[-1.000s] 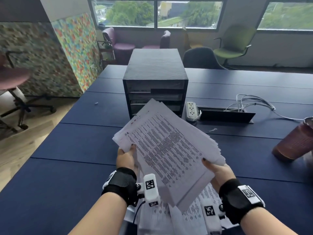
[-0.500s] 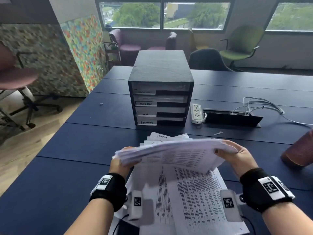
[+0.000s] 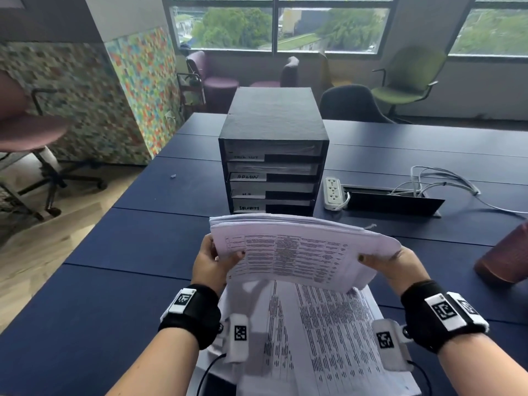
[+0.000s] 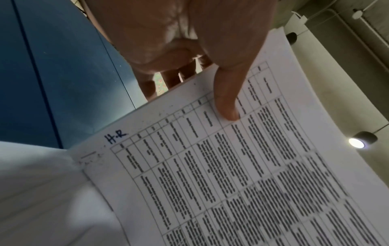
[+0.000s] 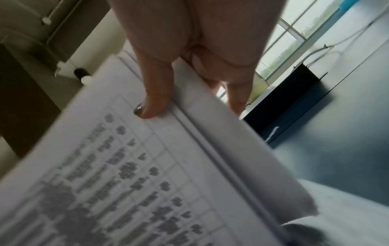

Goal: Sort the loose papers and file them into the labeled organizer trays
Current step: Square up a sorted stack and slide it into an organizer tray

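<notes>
Thick stack of white printed papers sits mid-frame, held above the dark blue table — left hand pinches its left edge, right hand its right, thumbs on top. Top sheet marked "H.R". Black labeled organizer trays directly above; more sheets lie below.

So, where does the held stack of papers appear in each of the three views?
Head: stack of papers, centre, between left hand and right hand.
Left wrist: lower right, thumb on top.
Right wrist: lower left.
Shared landmark: blue table.
</notes>
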Available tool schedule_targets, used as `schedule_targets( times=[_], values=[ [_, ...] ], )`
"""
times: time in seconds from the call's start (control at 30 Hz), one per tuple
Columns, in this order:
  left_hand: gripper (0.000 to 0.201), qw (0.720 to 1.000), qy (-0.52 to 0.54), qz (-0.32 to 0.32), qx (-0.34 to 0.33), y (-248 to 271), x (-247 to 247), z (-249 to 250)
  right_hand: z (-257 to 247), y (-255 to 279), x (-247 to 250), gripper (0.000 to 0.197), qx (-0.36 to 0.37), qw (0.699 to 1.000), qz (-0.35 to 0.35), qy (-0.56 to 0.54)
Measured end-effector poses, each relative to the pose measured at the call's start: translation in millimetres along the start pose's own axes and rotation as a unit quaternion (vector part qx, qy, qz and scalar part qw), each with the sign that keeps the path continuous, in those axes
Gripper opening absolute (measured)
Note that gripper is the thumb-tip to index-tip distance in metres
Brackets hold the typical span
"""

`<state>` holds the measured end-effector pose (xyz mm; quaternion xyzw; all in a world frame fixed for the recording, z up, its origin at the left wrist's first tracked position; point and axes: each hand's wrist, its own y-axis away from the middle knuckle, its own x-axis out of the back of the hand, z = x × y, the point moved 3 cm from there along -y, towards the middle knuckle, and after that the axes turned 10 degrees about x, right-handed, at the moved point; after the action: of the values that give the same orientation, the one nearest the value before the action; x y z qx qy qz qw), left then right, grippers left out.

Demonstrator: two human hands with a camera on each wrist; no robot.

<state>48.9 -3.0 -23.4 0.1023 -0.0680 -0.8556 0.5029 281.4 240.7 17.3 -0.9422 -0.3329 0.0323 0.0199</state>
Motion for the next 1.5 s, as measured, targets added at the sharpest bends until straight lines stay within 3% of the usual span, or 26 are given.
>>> schedule_targets(
  times=[0.17, 0.43, 0.5, 0.63, 0.9, 1.17, 1.3, 1.4, 1.47, 1.5],
  values=[
    [0.038, 0.999, 0.021, -0.029, 0.016, -3.6, -9.1, 2.9, 10.7, 0.7, 3.0, 0.017, -0.016, 0.999, 0.029, 0.037],
    [0.024, 0.999, 0.046, -0.023, -0.011, -9.7, -6.3, 13.1, -2.4, -2.4, -6.2, 0.018, -0.003, 0.998, 0.061, -0.005],
    [0.03, 0.999, 0.03, -0.034, -0.02, -11.5, -1.4, 14.7, 0.4, -4.2, -2.7, 0.019, 0.009, 0.997, 0.067, 0.024],
    [0.048, 0.998, 0.026, -0.05, 0.039, -9.9, -3.5, -2.4, 12.6, -3.5, -6.4, 0.021, -0.004, 0.997, 0.06, 0.053],
    [0.026, 0.997, -0.006, -0.015, 0.082, -5.8, -4.2, -31.7, 17.2, -1.5, -7.8, 0.017, -0.037, 0.996, 0.072, 0.029],
    [0.026, 0.994, -0.081, 0.036, 0.071, -7.1, 3.6, -31.7, 1.2, -10.3, -1.8, 0.038, 0.039, 0.998, 0.058, -0.005],
    [0.031, 0.995, -0.096, 0.0, 0.024, -7.8, 4.0, -1.8, -10.5, -22.5, 12.2, 0.049, 0.095, 0.989, 0.056, 0.098],
    [0.036, 0.992, -0.125, -0.023, 0.013, -13.2, 10.7, 14.7, -21.1, -25.2, 10.7, 0.061, 0.11, 0.975, 0.007, 0.191],
    [0.036, 0.988, -0.147, -0.043, 0.015, -17.1, 13.7, 23.3, -28.0, -23.3, -0.4, 0.054, 0.125, 0.936, -0.036, 0.326],
    [0.036, 0.985, -0.16, -0.058, 0.016, -18.6, 13.7, 27.7, -31.3, -21.3, -9.3, 0.048, 0.123, 0.895, -0.066, 0.423]
  ],
)
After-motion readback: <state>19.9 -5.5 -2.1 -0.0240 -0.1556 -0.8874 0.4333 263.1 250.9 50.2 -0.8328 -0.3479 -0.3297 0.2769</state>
